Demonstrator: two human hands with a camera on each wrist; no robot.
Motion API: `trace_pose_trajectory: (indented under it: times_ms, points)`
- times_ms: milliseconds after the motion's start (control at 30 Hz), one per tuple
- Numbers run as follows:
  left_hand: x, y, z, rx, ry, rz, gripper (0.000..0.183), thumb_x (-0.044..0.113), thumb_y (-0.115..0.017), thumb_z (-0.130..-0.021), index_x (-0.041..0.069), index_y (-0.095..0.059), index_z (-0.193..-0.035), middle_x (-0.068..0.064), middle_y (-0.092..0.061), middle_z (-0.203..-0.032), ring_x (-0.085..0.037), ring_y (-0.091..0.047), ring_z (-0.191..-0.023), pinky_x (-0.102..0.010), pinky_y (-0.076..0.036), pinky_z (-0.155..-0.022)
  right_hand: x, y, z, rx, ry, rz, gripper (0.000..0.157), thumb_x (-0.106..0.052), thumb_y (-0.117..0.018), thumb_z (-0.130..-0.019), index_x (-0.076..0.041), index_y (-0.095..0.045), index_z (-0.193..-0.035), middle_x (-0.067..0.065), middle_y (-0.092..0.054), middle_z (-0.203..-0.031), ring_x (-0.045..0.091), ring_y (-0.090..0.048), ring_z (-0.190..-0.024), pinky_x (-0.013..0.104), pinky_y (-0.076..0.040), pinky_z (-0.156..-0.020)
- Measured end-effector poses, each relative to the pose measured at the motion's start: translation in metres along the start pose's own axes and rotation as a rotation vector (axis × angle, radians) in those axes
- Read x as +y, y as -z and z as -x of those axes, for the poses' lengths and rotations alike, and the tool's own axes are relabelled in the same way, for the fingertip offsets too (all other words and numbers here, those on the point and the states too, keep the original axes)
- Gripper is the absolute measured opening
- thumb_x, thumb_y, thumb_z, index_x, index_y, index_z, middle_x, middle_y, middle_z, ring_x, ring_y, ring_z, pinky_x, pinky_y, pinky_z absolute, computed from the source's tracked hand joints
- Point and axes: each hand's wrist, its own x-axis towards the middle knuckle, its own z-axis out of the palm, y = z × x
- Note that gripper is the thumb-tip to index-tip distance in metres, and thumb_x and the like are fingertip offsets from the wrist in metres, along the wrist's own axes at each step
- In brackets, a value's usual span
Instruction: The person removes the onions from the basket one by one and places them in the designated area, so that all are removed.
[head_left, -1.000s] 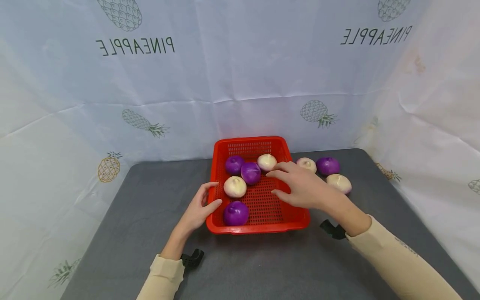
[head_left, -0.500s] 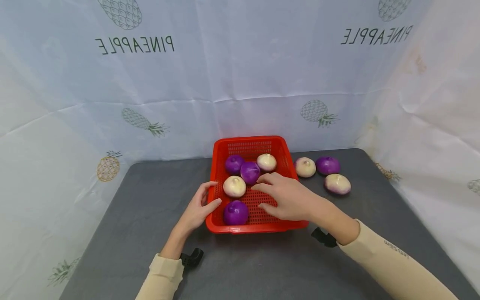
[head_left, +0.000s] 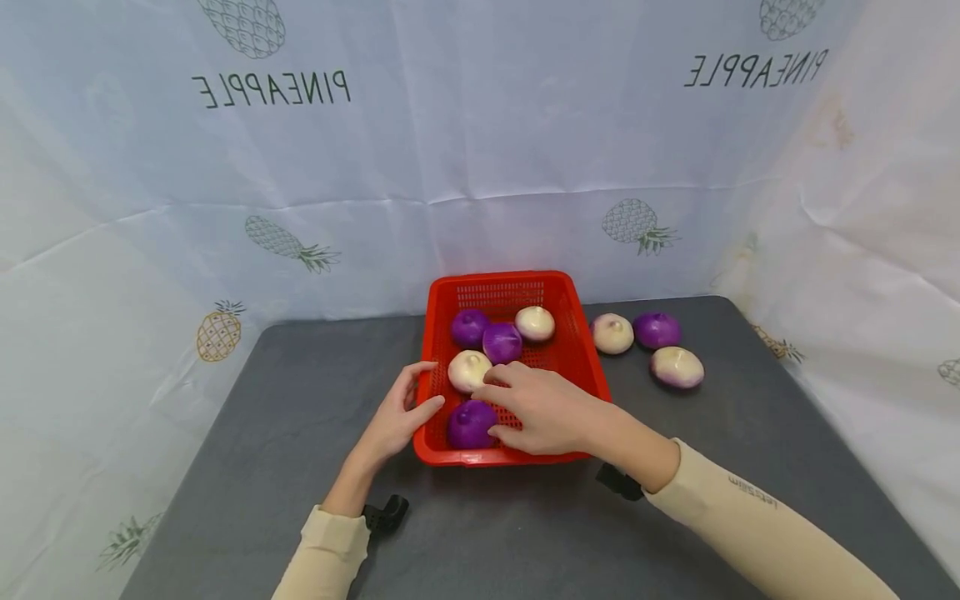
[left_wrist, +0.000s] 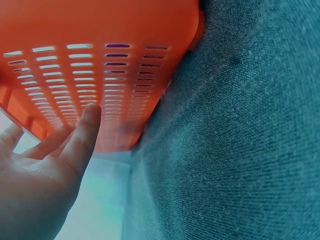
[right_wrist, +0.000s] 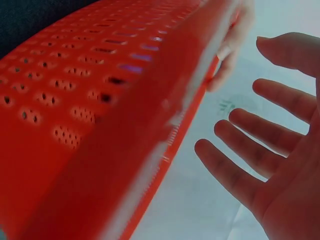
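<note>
A red perforated basket (head_left: 517, 457) holds several glossy round turnips, some purple side up and some white side up. My left hand (head_left: 393, 417) touches the basket's left rim, with fairly straight fingers; in the left wrist view one fingertip is against the slotted outer wall. My right hand (head_left: 543, 408) is over the front of the basket, fingers spread and gently bent. Its fingertips are close to a purple turnip (head_left: 470, 425) and a white turnip (head_left: 467, 372); contact cannot be made out. In the right wrist view nothing lies between the fingers.
Right of the basket, a white turnip (head_left: 612, 333), a purple turnip (head_left: 657, 330) and a white turnip with a purple underside (head_left: 677, 367) lie on the dark grey table (head_left: 315, 375). A pineapple-printed cloth (head_left: 480, 142) hangs behind. Each wrist wears a black camera mount.
My right hand has moved left and toward the front of the basket, from near the back right white turnip to the front left turnips. The left hand and basket stay put.
</note>
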Motion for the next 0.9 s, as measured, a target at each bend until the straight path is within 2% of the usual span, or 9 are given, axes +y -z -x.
trace_pose_trajectory:
  times_ms: [167, 400, 633, 900]
  points:
    - [-0.001, 0.001, 0.0, -0.003, -0.003, 0.009, 0.059, 0.017, -0.067, -0.098, 0.014, -0.037, -0.149, -0.021, -0.044, -0.148, -0.042, -0.054, -0.126, -0.047, -0.059, -0.088, -0.003, -0.008, -0.011, -0.047, -0.003, -0.001, 0.049, -0.034, -0.076, -0.089, -0.019, -0.065, -0.134, 0.001, -0.061, -0.126, 0.015, -0.056, -0.101, 0.03, -0.057, -0.082]
    - [-0.001, 0.002, -0.001, -0.011, -0.013, -0.007, 0.058, 0.018, -0.066, -0.098, 0.015, -0.037, -0.149, -0.021, -0.044, -0.148, -0.042, -0.054, -0.126, -0.046, -0.059, -0.089, -0.004, -0.021, -0.024, -0.107, -0.013, 0.022, 0.048, -0.036, -0.074, -0.09, -0.019, -0.065, -0.135, 0.002, -0.061, -0.127, 0.017, -0.056, -0.106, 0.034, -0.057, -0.088]
    - [0.002, 0.003, 0.001, -0.001, -0.027, -0.014, 0.058, 0.017, -0.066, -0.098, 0.013, -0.037, -0.149, -0.022, -0.045, -0.147, -0.044, -0.055, -0.125, -0.046, -0.058, -0.09, -0.002, -0.029, -0.035, -0.133, -0.028, 0.008, 0.048, -0.036, -0.073, -0.091, -0.02, -0.064, -0.136, 0.001, -0.059, -0.13, 0.017, -0.056, -0.11, 0.035, -0.057, -0.09]
    - [0.002, 0.001, -0.001, -0.009, -0.021, -0.009, 0.059, 0.017, -0.066, -0.098, 0.013, -0.037, -0.149, -0.019, -0.045, -0.147, -0.04, -0.054, -0.126, -0.045, -0.058, -0.091, 0.0, -0.036, -0.042, -0.194, -0.03, 0.008, 0.052, -0.039, -0.075, -0.09, -0.025, -0.064, -0.138, -0.001, -0.058, -0.13, 0.015, -0.056, -0.106, 0.037, -0.056, -0.095]
